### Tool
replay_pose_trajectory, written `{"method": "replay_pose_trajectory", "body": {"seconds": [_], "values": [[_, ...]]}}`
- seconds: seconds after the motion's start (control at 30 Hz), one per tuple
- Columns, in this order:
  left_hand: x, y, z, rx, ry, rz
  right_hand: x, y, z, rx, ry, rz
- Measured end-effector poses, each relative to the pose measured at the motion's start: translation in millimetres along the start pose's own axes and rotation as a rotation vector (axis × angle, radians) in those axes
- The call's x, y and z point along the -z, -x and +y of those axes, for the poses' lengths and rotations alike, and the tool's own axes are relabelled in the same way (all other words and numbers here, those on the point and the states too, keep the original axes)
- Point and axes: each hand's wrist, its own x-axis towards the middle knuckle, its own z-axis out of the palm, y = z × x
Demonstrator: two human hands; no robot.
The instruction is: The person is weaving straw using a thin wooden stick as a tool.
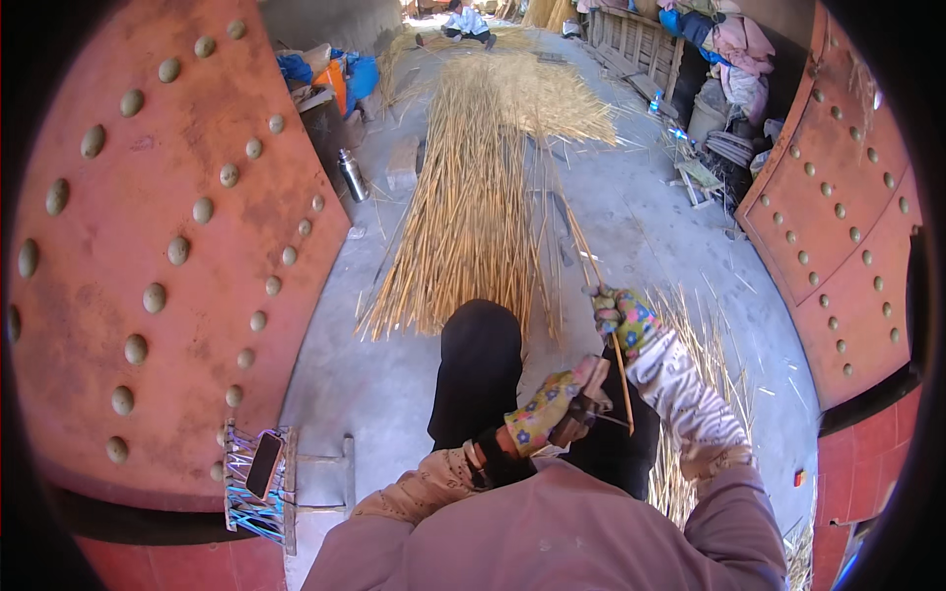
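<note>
My right hand [628, 317], in a flowered glove, is closed around a long thin reed stalk [623, 369]. The stalk slants from the far floor down past my right knee. My left hand [550, 402], in a yellow flowered glove, sits lower, over my lap. It is closed on a small dark tool [579, 422], whose thin edge points toward the stalk's lower end. The tool's exact kind is hidden by the fingers. Beyond my knees lies a large bundle of golden reed stalks [463, 207], spread on the floor.
Loose stalks [675, 483] lie beside my right leg. To the left are a small strung stool [293, 483] with a phone [263, 465] on it and a metal flask [352, 175]. Red studded doors [187, 295] flank both sides. Another person [467, 22] sits far back.
</note>
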Motion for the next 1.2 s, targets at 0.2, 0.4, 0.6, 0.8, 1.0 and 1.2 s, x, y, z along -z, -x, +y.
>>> {"method": "replay_pose_trajectory", "body": {"seconds": [0.2,0.4,0.6,0.8,1.0,1.2], "values": [[16,27,20,-0.213,-0.242,0.338,-97,66,-16,0.281,-0.068,-0.234],[18,24,23,-0.024,0.042,0.323,-141,4,-44,0.569,0.255,0.092],[11,30,18,0.002,0.009,0.271,-134,-13,-47,0.618,-0.041,0.110],[18,26,28,0.117,0.026,0.334,-110,-31,-29,0.457,-0.201,0.197],[13,9,36,0.009,0.073,0.396,-123,-9,11,0.510,-0.149,0.197],[26,-10,36,-0.194,-0.131,0.383,-129,-10,-27,0.364,-0.049,0.049]]}}
